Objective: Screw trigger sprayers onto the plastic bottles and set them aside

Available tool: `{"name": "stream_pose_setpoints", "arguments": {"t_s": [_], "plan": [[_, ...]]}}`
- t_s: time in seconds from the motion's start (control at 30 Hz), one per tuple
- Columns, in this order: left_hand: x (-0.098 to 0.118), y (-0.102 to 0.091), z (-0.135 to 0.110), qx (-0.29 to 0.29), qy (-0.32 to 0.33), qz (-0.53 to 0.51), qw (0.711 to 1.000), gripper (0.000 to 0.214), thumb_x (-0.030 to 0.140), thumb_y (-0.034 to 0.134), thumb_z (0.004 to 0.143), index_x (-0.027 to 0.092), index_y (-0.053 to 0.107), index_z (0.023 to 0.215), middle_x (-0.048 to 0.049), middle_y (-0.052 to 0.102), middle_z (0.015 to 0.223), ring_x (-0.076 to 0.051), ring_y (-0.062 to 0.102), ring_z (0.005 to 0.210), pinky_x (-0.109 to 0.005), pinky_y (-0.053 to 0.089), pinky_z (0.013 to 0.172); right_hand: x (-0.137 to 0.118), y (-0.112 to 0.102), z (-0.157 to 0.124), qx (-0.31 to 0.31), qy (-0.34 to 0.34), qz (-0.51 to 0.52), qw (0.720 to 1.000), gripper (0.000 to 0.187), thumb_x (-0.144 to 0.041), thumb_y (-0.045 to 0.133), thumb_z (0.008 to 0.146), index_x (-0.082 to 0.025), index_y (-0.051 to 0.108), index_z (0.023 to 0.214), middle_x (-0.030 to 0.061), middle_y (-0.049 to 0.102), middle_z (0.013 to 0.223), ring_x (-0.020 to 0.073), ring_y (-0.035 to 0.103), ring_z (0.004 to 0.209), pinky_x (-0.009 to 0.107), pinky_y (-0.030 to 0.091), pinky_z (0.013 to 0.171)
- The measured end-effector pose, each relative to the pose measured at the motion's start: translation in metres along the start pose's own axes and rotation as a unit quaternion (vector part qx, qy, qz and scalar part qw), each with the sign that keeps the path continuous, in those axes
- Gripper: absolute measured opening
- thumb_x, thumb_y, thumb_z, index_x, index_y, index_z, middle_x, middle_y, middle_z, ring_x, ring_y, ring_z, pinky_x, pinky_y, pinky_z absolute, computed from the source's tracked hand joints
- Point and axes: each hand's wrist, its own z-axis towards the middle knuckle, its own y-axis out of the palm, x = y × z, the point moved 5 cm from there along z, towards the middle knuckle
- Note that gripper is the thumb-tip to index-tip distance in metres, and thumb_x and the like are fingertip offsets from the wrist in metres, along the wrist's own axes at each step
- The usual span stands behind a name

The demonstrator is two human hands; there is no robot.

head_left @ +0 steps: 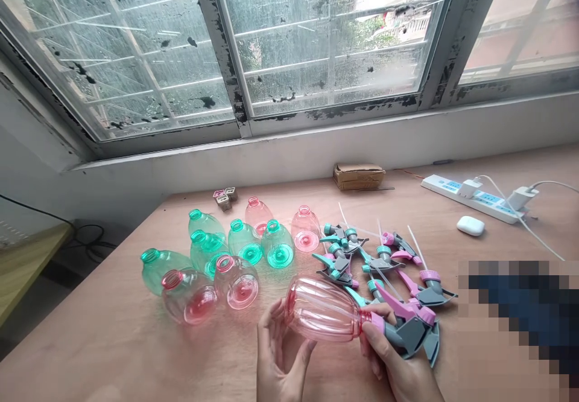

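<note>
A clear pink spray bottle point(322, 310) lies sideways above the table, its base to the left. My left hand point(283, 354) cups that base, fingers behind and thumb below. With thumb and fingers, my right hand point(389, 354) grips the pink collar point(376, 323) of a grey-and-pink spray head point(409, 332) at the bottle's neck. A thin tube shows inside the bottle. Just beyond my right hand lies a pile of loose trigger spray heads point(382, 260), some teal, some pink. Open green bottles point(277, 248) and pink bottles point(237, 284) stand to the left.
At the back sit a small cardboard box point(359, 177) and some little printed blocks point(224, 198). A white power strip point(473, 200) with plugged-in chargers and a white earbud case point(470, 226) are on the right. A window point(325, 40) rises behind the table.
</note>
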Motion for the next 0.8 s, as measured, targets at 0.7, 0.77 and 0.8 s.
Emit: {"name": "stream_pose_setpoints", "arguments": {"t_s": [0.7, 0.77, 0.8], "plan": [[0.0096, 0.0061, 0.0004, -0.019, -0.010, 0.013, 1.000, 0.075, 0.045, 0.093, 0.076, 0.030, 0.062, 0.143, -0.0100, 0.066, 0.153, -0.035, 0.054, 0.148, -0.042, 0.043, 0.124, -0.0039, -0.0006, -0.0030, 0.008, -0.017, -0.071, 0.997, 0.044, -0.058, 0.093, 0.076, -0.024, 0.077, 0.098, -0.0064, 0.054, 0.049, 0.0176, 0.048, 0.041, 0.031, 0.042, 0.045], [0.0104, 0.0042, 0.0003, -0.015, -0.017, 0.007, 1.000, 0.076, 0.049, 0.095, 0.074, 0.028, 0.063, 0.140, -0.0120, 0.066, 0.152, -0.036, 0.058, 0.145, -0.042, 0.047, 0.120, -0.0041, -0.0004, -0.0031, -0.004, -0.014, -0.069, 0.997, 0.043, -0.058, 0.092, 0.077, -0.024, 0.076, 0.098, -0.0062, 0.055, 0.050, 0.0171, 0.049, 0.042, 0.031, 0.042, 0.046], [0.0101, 0.0030, 0.0003, -0.012, -0.023, 0.003, 1.000, 0.075, 0.051, 0.095, 0.074, 0.027, 0.064, 0.138, -0.0130, 0.066, 0.151, -0.036, 0.059, 0.143, -0.041, 0.049, 0.118, -0.0040, 0.0000, -0.0030, -0.013, -0.013, -0.069, 0.997, 0.042, -0.058, 0.091, 0.079, -0.023, 0.076, 0.097, -0.0058, 0.056, 0.052, 0.0165, 0.049, 0.043, 0.030, 0.043, 0.047]]}}
